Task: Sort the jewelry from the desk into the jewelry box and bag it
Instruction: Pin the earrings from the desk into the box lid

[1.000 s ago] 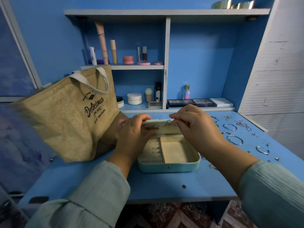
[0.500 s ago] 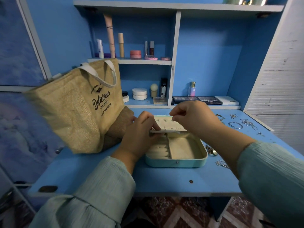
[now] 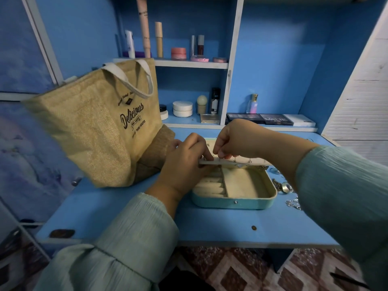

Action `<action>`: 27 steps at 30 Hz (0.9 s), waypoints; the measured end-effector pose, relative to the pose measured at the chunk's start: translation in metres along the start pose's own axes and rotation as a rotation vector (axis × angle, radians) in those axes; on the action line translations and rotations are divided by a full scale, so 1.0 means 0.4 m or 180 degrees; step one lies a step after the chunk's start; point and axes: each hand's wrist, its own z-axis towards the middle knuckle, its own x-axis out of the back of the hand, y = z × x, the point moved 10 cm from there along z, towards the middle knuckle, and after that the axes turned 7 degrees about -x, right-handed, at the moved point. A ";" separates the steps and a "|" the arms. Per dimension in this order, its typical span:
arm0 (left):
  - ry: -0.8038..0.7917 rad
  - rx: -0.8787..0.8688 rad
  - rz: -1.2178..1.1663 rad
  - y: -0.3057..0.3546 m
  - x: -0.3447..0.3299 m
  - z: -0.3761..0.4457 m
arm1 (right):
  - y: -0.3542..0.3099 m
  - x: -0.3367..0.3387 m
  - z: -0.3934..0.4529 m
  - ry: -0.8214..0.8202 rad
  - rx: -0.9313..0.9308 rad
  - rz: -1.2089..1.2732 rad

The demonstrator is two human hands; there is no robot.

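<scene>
Nearest on the blue tabletop [image 3: 126, 206] sits the teal jewelry box [image 3: 233, 203], lid up, its cream tray showing ring rolls on the left and an open compartment on the right, both apparently bare. Just right of the box, loose chains and a ring [image 3: 282, 186] lie waiting, partly hidden by the right sleeve. Above the tray, the left hand [image 3: 184, 162] grips the left end of the lid's inner panel [image 3: 235, 161], fingers curled over its edge to steady it. The right hand [image 3: 237, 139] reaches in from the right with fingertips pinched together on something small at the panel's hooks; whether it is an earring I cannot tell. The step in hand looks like fastening small pieces onto the lid. Next comes seating this piece, then fetching the jewelry on the right. Further left, the jute bag [image 3: 94, 127] stands upright, touching nothing yet of the box.
</scene>
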 end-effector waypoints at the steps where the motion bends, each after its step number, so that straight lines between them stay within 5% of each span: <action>1: 0.0030 -0.0018 -0.0020 0.000 0.002 0.000 | -0.001 -0.001 0.002 -0.0022 0.0016 -0.0018; 27: -0.0007 -0.0159 0.0068 0.010 0.001 0.000 | 0.002 -0.022 0.006 -0.0403 0.0192 -0.0037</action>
